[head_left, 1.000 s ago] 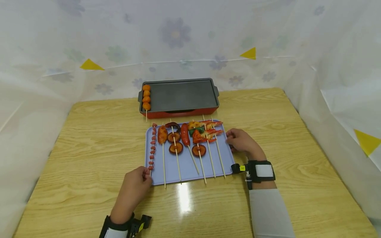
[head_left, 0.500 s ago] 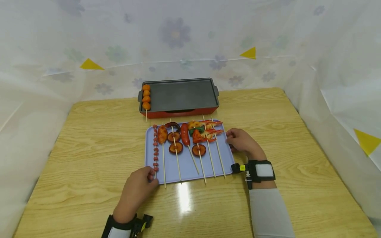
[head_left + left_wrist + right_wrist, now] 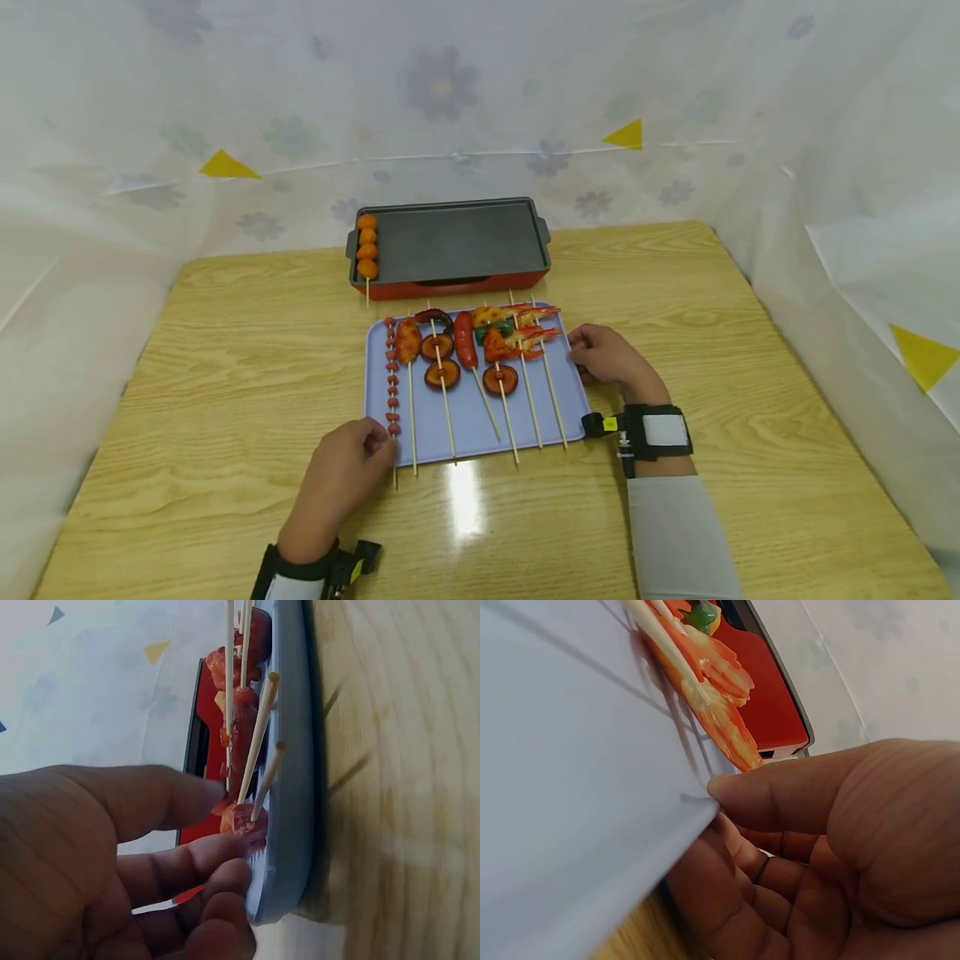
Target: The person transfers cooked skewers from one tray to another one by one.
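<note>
Skewer: bead skewer (image 3: pixel 392 375) lies along the tray's (image 3: pixel 472 425) left edge, its stick end past the near edge, pinched by left hand (image 3: pixel 347 467) fingertips (image 3: pixel 225 862).
Left hand: curled at the tray's near-left corner, thumb over the stick.
Right hand: right hand (image 3: pixel 609 360) grips the tray's right edge, thumb on top, fingers under.
Room: bare table (image 3: pixel 225 358) left of the tray; grill (image 3: pixel 450 246) just behind the far edge, one orange skewer (image 3: pixel 367 246) at its left end.
Writing: none readable.
</note>
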The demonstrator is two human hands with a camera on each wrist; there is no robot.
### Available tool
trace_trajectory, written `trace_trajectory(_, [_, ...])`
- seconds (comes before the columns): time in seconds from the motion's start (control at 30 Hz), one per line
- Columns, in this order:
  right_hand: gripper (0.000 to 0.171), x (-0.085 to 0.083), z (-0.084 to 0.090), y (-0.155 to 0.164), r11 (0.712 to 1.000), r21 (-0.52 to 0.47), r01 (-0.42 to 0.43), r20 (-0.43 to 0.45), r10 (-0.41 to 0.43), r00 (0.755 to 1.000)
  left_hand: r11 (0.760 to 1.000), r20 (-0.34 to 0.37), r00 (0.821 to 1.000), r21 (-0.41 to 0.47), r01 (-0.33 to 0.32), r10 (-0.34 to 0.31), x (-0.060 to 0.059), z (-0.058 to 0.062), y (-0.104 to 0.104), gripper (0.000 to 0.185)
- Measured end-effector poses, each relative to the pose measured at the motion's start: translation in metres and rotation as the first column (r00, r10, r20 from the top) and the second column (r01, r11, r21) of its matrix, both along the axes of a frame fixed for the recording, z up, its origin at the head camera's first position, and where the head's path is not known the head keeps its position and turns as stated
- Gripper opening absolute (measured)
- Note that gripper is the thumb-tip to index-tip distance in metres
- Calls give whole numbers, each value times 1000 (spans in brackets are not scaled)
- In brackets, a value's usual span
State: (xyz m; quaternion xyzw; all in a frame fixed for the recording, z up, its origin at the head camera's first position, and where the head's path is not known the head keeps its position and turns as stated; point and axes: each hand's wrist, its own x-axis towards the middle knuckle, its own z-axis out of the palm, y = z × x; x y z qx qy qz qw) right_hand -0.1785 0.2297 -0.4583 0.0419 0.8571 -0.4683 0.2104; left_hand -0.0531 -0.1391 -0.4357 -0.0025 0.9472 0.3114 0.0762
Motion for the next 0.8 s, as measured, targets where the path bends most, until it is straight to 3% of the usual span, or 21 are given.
trace_trajectory(0.1, [25, 0, 0, 0, 1000, -2, -2, -2, 2, 1000, 999, -46, 998, 12, -33, 34, -1, 1, -2, 10])
trace_trajectory(0.17, [25, 0, 0, 1, 1000, -4, -5, -3, 5, 1000, 998, -122, 991, 30, -47, 50, -1, 2, -3, 9])
trace_trajectory(0.23, [25, 1, 1, 1, 1000, -5, -3, -3, 3, 1000, 996, -221, 972, 63, -62, 74, -2, 1, -5, 7])
trace_trajectory(0.3, [25, 1, 1, 0, 1000, -4, -3, -8, 3, 1000, 992, -327, 939, 94, -79, 106, -2, 1, -5, 7])
trace_trajectory(0.43, [24, 1, 0, 0, 1000, -8, -13, -15, 13, 1000, 985, -509, 845, 142, -102, 161, -3, -2, -8, 11])
trace_trajectory(0.47, [24, 0, -1, 0, 1000, -9, -17, -16, 17, 1000, 987, -545, 825, 132, -88, 147, -4, -3, -9, 18])
trace_trajectory(0.5, [25, 0, -1, 0, 1000, -10, -21, -17, 21, 1000, 992, -560, 820, 101, -76, 119, -4, -3, -11, 30])
trace_trajectory(0.57, [24, 0, -1, 1, 1000, -8, -21, -16, 21, 1000, 999, -553, 832, 13, -42, 42, -4, -4, -13, 62])
trace_trajectory(0.67, [24, 1, -1, 1, 1000, -7, -20, -18, 20, 1000, 990, -482, 871, -141, 26, -92, -3, -3, -16, 101])
trace_trajectory(0.73, [24, 0, 0, 2, 1000, -12, -19, -19, 19, 1000, 976, -442, 886, -214, 45, -138, -4, -2, -16, 109])
trace_trajectory(0.8, [24, 0, 0, 2, 1000, -17, -21, -19, 21, 1000, 968, -440, 885, -247, 48, -156, -5, 0, -16, 108])
